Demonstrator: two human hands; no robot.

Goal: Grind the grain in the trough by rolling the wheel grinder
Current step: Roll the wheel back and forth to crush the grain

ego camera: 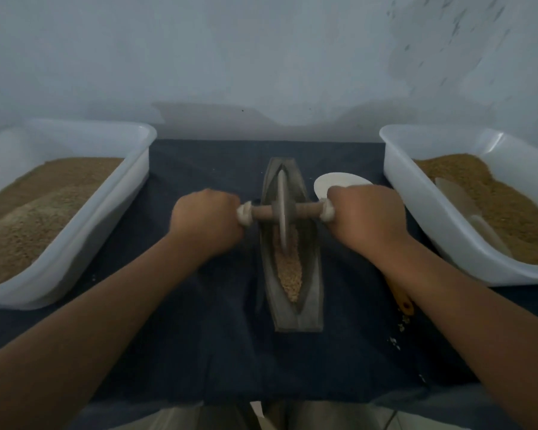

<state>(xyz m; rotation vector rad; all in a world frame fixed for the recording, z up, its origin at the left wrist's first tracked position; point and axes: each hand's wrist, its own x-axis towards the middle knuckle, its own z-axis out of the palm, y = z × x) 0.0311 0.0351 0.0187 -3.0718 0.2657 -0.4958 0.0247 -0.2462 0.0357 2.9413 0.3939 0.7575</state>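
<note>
Nearest you, grain [288, 274] fills the near end of the trough [309, 308]. Mid-trough, your left hand [207, 220] and right hand [365, 218] each grip a seemingly cloth-wrapped axle end of the wheel grinder [282, 209]. Uneven pushing could tilt it, spilling grain sideways.

Small hand-milling station in a plain workroom; whether domestic or commercial cannot be told. A bare, scuffed pale wall [261, 57] backs a table draped in dark blue cloth [199, 336]. At the centre lies a boat-shaped trough [308, 290] holding grain [289, 274], with a wheel grinder [282, 209] standing in it. The left tub [118, 197] and right tub [416, 181], both white plastic, hold heaps of brown granular material; a pale scoop [460, 197] lies in the right one.
</note>
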